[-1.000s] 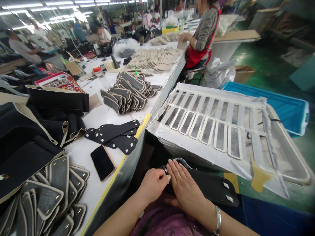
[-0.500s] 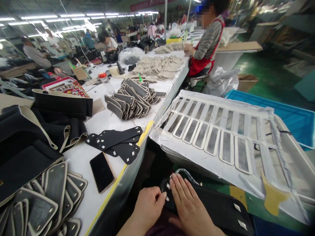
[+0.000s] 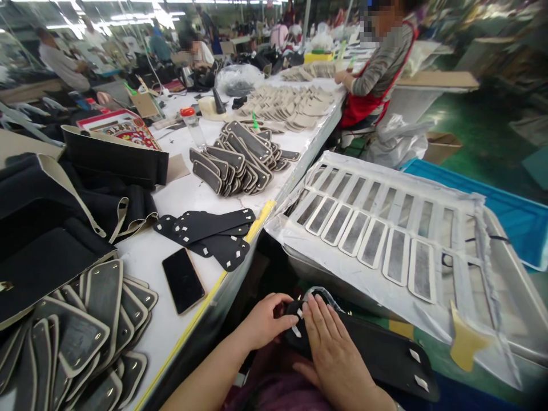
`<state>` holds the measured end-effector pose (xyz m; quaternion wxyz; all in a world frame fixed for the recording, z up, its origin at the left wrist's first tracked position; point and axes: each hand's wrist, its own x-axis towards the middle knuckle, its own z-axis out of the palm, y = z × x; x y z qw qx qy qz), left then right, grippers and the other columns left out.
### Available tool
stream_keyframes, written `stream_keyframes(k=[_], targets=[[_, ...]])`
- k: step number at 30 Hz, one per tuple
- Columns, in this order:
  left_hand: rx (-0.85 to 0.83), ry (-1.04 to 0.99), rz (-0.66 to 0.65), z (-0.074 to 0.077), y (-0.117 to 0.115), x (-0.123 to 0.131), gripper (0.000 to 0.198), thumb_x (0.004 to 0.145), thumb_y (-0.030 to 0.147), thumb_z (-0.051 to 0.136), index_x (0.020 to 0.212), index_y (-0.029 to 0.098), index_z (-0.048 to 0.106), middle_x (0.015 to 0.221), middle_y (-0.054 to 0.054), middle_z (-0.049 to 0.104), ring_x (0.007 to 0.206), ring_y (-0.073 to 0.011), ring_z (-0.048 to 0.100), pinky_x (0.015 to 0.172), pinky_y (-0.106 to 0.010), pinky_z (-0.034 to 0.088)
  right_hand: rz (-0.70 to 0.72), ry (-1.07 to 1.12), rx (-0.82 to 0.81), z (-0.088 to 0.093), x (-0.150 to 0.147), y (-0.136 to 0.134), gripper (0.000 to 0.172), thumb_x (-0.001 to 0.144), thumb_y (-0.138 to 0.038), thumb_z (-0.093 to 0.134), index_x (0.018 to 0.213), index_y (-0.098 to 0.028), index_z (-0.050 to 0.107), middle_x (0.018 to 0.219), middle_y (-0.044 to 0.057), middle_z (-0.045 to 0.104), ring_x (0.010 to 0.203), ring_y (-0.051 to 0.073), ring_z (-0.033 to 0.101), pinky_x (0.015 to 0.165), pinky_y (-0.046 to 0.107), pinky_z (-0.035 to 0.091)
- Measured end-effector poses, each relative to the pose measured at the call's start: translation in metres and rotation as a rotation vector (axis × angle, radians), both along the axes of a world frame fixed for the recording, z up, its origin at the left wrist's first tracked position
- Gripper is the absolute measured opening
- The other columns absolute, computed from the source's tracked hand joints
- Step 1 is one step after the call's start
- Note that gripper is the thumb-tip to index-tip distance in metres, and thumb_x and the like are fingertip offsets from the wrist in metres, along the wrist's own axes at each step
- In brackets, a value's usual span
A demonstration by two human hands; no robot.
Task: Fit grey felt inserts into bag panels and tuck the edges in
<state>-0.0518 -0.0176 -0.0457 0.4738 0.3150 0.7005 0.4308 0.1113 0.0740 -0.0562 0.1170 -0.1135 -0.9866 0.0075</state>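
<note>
A long black leather-like piece (image 3: 381, 345) with rounded ends lies across my lap, below the table edge. White tabs stick up near both its ends. My right hand (image 3: 331, 348) rests flat on its left part, fingers stretched out side by side. At the left end, my left hand (image 3: 269, 322) has its fingers curled round the edge, the thumb on top beside a white tab. A loop wrapped in clear plastic (image 3: 327, 295) shows just beyond my right fingertips. What lies under the piece is hidden.
On the table (image 3: 169, 197) at left are black strips with white tabs (image 3: 214, 228), a phone (image 3: 183, 281), grey pale-edged pieces (image 3: 77, 331) and dark fabric (image 3: 55, 228). A white slotted panel (image 3: 342, 260) lies at right near a blue crate (image 3: 509, 211). A co-worker (image 3: 381, 74) sits beyond.
My left hand has opened from a tight pinch and shifted up along the end of the piece, with the thumb now over the edge. The right hand stays flat. The camera view has tilted slightly.
</note>
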Motion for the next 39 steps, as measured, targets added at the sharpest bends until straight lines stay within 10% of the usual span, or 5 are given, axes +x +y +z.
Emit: stream_keyframes(k=[6, 13, 28, 39], targets=[[-0.052, -0.102, 0.050, 0.002, -0.007, 0.001, 0.031, 0.073, 0.037, 0.059, 0.097, 0.020, 0.049, 0.078, 0.003, 0.043, 0.053, -0.0111, 0.050, 0.040, -0.023, 0.044, 0.066, -0.020, -0.004, 0.009, 0.022, 0.008, 0.082, 0.077, -0.070, 0.045, 0.133, -0.010, 0.041, 0.145, 0.015, 0.025, 0.132, 0.029, 0.025, 0.106, 0.042, 0.026], [-0.158, 0.539, -0.120, 0.023, -0.010, 0.010, 0.033, 0.081, 0.043, 0.050, 0.060, 0.017, 0.052, 0.061, -0.003, 0.058, 0.060, -0.0163, 0.054, 0.058, -0.028, 0.035, 0.045, -0.009, 0.051, -0.004, 0.024, 0.001, 0.066, 0.082, -0.055, 0.053, 0.130, -0.009, 0.045, 0.143, 0.014, 0.029, 0.131, 0.029, 0.026, 0.107, 0.041, 0.023], [-0.134, -0.217, 0.042, 0.019, 0.010, 0.026, 0.031, 0.077, 0.042, 0.050, 0.057, 0.019, 0.043, 0.037, 0.007, 0.038, 0.028, -0.0077, 0.033, 0.031, -0.019, 0.023, 0.177, 0.061, -0.031, 0.014, 0.024, 0.011, 0.043, 0.089, -0.035, 0.045, 0.122, -0.010, 0.054, 0.135, 0.010, 0.043, 0.128, 0.025, 0.033, 0.100, 0.039, 0.040], [-0.167, 0.447, -0.049, 0.022, -0.009, 0.022, 0.035, 0.081, 0.036, 0.049, 0.053, 0.016, 0.046, 0.050, 0.004, 0.046, 0.049, -0.0085, 0.040, 0.050, -0.022, 0.026, 0.257, -0.023, -0.097, 0.014, 0.029, 0.017, 0.048, 0.086, -0.030, 0.049, 0.131, -0.015, 0.046, 0.142, 0.004, 0.034, 0.132, 0.025, 0.027, 0.102, 0.041, 0.039]])
